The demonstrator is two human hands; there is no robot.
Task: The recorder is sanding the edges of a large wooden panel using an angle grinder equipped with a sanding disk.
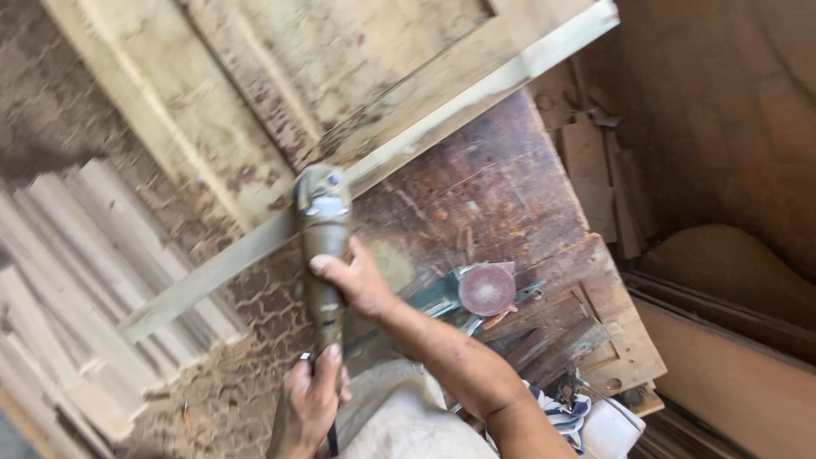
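I have both hands on the grinder (323, 246), which runs up the middle of the frame. My right hand (357, 280) is wrapped over its body, fingers closed around it; my left hand (310, 399) is closed on the rear handle at the bottom centre. The grinder's head sits against the lower edge of the pale door (280, 93) that slants across the upper frame. Right of it lies the dark workbench (484, 187), with a second grinder (476, 291) near my right forearm. Stacked planks (76, 280) fill the left side.
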